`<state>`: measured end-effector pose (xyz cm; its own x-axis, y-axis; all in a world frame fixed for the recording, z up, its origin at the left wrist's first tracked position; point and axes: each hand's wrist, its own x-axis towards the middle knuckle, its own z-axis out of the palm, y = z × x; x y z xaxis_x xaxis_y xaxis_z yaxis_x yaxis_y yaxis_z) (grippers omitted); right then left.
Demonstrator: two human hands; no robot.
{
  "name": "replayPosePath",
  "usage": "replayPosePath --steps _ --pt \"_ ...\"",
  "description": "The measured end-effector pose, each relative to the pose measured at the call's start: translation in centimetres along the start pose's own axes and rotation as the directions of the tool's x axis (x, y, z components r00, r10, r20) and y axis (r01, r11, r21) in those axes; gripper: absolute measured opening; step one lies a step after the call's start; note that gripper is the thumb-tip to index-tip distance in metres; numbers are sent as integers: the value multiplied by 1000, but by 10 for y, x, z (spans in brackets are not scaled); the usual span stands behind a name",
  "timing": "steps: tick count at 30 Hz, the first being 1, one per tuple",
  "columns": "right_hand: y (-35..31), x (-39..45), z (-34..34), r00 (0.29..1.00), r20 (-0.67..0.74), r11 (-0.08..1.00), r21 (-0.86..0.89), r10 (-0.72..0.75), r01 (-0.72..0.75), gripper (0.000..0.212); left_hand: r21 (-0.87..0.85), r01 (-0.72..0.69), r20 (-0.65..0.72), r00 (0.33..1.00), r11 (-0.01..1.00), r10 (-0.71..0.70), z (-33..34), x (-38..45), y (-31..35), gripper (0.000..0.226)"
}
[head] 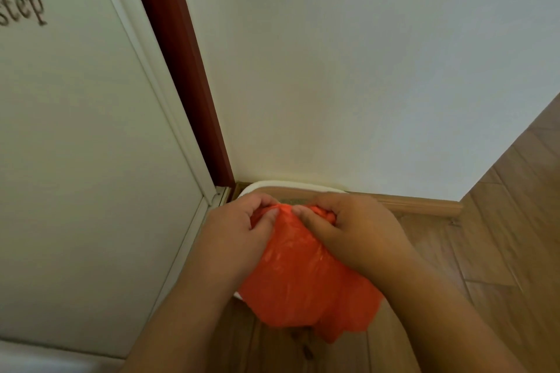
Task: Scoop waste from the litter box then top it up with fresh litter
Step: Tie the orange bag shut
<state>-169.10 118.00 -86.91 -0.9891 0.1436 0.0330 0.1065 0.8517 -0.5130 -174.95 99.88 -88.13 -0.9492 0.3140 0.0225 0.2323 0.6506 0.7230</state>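
left hand [239, 230] + right hand [354, 227] pinching orange bag [303, 275] mouth | above litter box [272, 185] | thin, limp, slippery plastic; likely best gripped at bunched top

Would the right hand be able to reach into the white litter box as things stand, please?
Probably not yet: the right hand and left hand both grip the orange bag, which hangs over most of the litter box.
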Motion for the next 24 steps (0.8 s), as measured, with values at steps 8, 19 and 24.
replayPosePath --steps 8,19,24 --pt "-47 23 -96 998 -41 998 -8 56 -56 40 -63 -8 -33 999 998 5 -66 24 75 15" --pt "-200 18 -386 996 -16 996 3 93 -93 37 -75 -31 0 1000 997 31 -259 14 310 21" --pt "-271 -3 -518 997 -7 997 -14 82 -82 41 -58 -83 15 996 995 84 -357 -1 421 21"
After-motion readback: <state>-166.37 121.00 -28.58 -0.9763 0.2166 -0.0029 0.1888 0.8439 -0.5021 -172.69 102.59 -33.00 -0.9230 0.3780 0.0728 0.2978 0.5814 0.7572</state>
